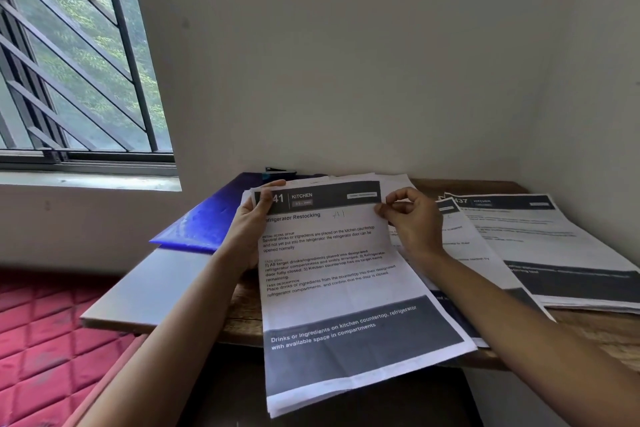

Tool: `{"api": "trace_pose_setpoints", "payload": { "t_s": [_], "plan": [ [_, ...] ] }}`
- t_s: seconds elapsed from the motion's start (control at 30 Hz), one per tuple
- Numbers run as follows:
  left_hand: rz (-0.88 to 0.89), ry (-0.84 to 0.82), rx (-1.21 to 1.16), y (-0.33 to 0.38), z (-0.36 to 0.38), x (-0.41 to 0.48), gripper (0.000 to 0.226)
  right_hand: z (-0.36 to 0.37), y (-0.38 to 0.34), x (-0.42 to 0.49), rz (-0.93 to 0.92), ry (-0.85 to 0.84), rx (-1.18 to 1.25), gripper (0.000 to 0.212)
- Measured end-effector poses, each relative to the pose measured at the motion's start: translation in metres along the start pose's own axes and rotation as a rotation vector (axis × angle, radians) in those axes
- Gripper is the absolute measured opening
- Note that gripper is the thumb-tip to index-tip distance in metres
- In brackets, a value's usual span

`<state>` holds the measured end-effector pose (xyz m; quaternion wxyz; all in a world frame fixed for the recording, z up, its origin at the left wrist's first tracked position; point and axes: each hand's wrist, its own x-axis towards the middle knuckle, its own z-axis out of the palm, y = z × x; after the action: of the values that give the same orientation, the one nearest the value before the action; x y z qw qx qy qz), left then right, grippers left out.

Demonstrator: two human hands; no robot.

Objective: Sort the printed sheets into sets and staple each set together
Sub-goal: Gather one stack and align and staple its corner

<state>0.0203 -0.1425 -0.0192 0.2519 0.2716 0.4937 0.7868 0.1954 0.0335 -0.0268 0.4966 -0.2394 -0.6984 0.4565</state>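
Now we hold a set (329, 288) above the tabletop's (242, 312) near edge, left hand (252, 229) gripping its top-left corner, right hand (412, 218) pinching the top-right, probably squaring sheets before stapling.

This looks like a room in a home, likely a bedroom. A red quilted mattress (41, 329) lies at the lower left. A barred window (76, 55) with trees behind it fills the upper left. A small wooden worktop (595, 333) carrying printed sheets (540, 239) sits in a corner of plain white walls (346, 62).
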Motion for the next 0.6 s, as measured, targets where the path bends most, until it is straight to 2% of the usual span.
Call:
{"api": "trace_pose_setpoints", "payload": {
  "t_s": [0.1,0.2,0.33,0.47,0.6],
  "plan": [
    [-0.002,0.025,-0.012,0.001,-0.001,0.000,0.027,0.000,-0.006,-0.003,-0.135,-0.020,-0.007,0.016],
    [-0.005,0.052,-0.039,0.003,-0.003,0.001,0.025,-0.005,-0.015,-0.001,-0.315,-0.066,-0.066,0.021],
    [-0.011,0.075,-0.053,0.004,-0.006,0.003,0.024,-0.018,-0.024,0.003,-0.534,-0.377,-0.185,0.018],
    [-0.025,0.086,-0.051,0.005,-0.007,0.002,0.024,-0.015,-0.023,-0.001,-0.613,-0.632,-0.309,0.016],
    [-0.025,0.086,-0.047,0.005,-0.007,0.002,0.025,-0.015,-0.022,0.000,-0.578,-0.657,-0.297,0.017]
  ]
}}
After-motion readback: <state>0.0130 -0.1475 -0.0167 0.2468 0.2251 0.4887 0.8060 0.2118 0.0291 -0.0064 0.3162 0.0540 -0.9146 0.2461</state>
